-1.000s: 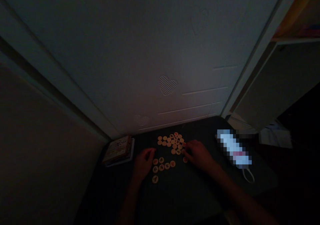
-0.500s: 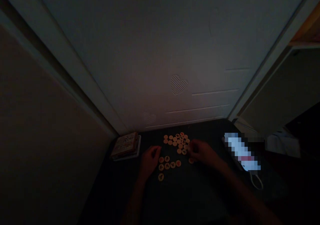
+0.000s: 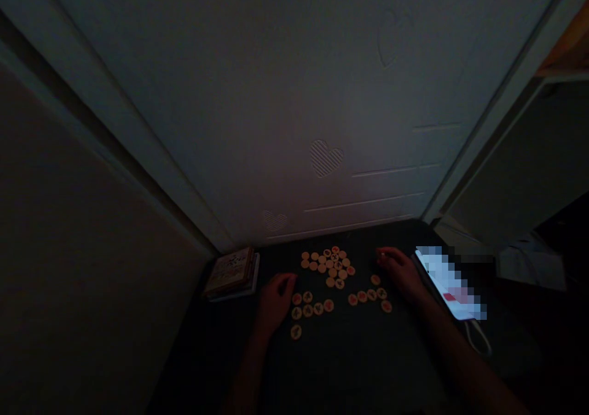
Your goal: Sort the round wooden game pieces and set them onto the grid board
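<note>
Small round pieces, some blank and some with red or black marks, lie on a dark table. A cluster of pieces is at the back middle. Left of centre is a group of marked pieces, and at the right is another group. My left hand rests with curled fingers beside the left group; whether it holds anything is hidden. My right hand is above and right of the right group, its fingers pinched round something small and pale, too dark to make out.
A stack of flat boxes or books sits at the table's left. A lit phone with a white strap lies at the right. Behind the table stands a pale panel with heart patterns.
My right hand has moved right, away from the cluster, uncovering the right group of pieces. My left hand has stayed nearly where it was. The view has shifted slightly.
</note>
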A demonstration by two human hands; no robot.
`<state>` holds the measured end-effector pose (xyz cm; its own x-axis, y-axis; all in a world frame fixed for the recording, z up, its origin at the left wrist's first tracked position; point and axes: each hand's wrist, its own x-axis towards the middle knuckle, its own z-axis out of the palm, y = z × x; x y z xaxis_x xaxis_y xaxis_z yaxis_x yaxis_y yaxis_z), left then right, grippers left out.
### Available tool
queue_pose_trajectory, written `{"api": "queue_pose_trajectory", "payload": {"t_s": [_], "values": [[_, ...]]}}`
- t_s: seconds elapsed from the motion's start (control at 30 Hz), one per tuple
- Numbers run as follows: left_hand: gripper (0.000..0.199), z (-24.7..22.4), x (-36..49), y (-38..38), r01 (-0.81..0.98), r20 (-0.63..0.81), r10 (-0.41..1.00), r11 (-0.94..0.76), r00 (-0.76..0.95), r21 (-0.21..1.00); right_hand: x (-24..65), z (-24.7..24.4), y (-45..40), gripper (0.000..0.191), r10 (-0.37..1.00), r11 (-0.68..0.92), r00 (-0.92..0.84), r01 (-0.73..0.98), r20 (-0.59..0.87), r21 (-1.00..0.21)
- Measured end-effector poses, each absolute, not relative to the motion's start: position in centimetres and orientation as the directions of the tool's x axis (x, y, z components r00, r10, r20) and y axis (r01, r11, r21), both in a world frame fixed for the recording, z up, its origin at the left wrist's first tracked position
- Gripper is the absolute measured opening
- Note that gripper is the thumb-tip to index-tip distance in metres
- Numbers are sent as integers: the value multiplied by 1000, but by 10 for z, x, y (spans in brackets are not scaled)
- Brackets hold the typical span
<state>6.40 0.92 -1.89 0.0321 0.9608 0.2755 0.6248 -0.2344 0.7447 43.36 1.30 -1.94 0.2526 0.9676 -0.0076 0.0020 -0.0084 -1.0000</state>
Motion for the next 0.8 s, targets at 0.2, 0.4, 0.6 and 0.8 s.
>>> {"api": "queue_pose_trajectory", "payload": {"t_s": [0.2,0.4,0.6,0.8], "values": [[32,-19,63,11,641,260,966,-205,10,740,436,-27,14,45,970,30,244,-80,10,-996],[31,-18,64,11,653,250,968,-180,-14,736,438,-31,15,44,974,33,228,-142,0,-989],[32,-16,65,9,663,237,971,-154,-37,733,437,-34,16,50,978,3,206,-100,-17,-995],[32,-15,66,8,665,242,969,-148,-51,732,434,-32,16,51,978,-3,206,-31,-9,-1000]]}}
